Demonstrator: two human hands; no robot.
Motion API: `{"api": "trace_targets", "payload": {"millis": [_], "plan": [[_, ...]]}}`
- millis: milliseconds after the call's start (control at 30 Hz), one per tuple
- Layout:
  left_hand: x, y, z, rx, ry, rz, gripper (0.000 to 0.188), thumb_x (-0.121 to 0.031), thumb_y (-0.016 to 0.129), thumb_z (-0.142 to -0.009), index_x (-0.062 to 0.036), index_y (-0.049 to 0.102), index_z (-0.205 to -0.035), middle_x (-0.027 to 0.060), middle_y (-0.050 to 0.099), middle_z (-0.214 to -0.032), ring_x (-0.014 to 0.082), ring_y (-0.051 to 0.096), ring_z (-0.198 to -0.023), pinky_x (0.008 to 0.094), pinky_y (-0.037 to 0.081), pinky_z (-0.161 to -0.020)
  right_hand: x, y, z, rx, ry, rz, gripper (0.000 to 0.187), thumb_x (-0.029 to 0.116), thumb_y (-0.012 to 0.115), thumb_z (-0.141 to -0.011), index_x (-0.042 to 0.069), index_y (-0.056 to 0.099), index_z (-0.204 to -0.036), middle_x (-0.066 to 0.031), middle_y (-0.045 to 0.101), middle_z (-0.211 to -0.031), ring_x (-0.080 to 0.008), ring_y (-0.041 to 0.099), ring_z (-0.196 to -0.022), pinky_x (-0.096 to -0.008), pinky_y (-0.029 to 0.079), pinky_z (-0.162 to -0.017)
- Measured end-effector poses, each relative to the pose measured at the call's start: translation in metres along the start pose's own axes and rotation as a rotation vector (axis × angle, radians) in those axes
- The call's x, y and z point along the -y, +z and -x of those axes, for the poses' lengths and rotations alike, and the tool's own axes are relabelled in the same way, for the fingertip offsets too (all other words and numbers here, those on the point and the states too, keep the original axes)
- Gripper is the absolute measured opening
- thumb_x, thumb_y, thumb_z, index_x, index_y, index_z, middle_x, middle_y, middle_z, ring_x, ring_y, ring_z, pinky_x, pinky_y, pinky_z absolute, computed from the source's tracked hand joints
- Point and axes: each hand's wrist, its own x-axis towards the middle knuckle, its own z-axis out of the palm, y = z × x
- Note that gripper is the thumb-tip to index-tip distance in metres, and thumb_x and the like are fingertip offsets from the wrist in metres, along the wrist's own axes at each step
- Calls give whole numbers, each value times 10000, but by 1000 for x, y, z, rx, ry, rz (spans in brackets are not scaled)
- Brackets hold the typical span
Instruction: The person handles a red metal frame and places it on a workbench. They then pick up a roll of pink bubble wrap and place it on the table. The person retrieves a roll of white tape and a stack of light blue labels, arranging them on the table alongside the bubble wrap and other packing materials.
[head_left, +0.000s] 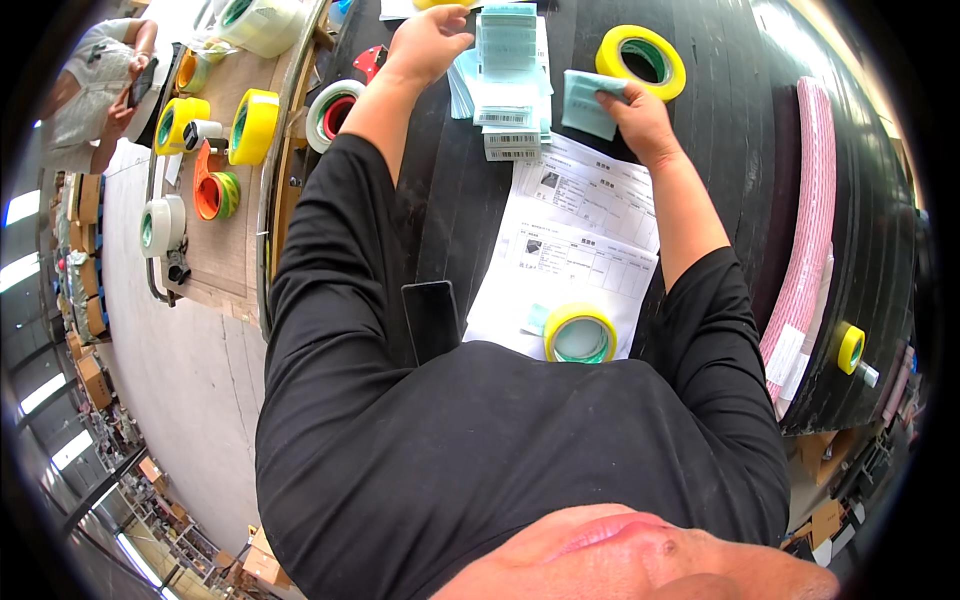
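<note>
My right hand (641, 121) pinches a small pale blue label sheet (588, 105) between thumb and fingers, just below a large yellow tape roll (676, 75). Across from it, my left hand (429, 43) is open, thumb apart from the fingers, beside a fanned stack of pale blue barcode labels (507, 60). Nothing shows in that hand; its fingertips come close to the stack's left edge. Below the stack, printed paper forms (572, 255) overlap on the dark table (440, 200). Another yellow tape roll (581, 336) rests on their near end.
A black phone (431, 318) lies left of the forms. On the left, a side table (228, 265) carries several tape rolls and an orange tape dispenser (208, 185). A long pink-patterned roll (803, 215) lies at right. Another person (105, 75) stands at the far left, holding a phone.
</note>
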Motion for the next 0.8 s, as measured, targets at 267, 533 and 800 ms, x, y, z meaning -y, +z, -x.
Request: {"api": "trace_targets", "payload": {"millis": [267, 533, 800], "plan": [[-51, 11, -24, -27, 224, -482, 282, -213, 655, -749, -129, 716, -1011, 119, 666, -1020, 321, 612, -999, 402, 475, -896, 17, -18, -5, 105, 87, -249, 278, 232, 703, -888, 55, 685, -1102, 21, 665, -968, -72, 552, -905, -244, 422, -872], [-57, 1, -19, 90, 181, -382, 217, -227, 661, -808, -130, 737, -987, 91, 711, -947, 334, 658, -910, 402, 507, -856, 26, 9, -12, 149, -49, -323, 450, 253, 754, -850, 48, 642, -1234, -14, 664, -1099, -87, 552, -1038, -245, 396, -959], [-79, 15, -21, 270, 58, 304, 294, -204, 654, -878, 27, 687, -1056, 112, 715, -928, 170, 668, -844, 301, 529, -748, 23, 18, -22, 158, -58, -433, 341, 200, 756, -846, 29, 660, -1125, -20, 673, -1032, -97, 583, -966, -250, 433, -907]]}}
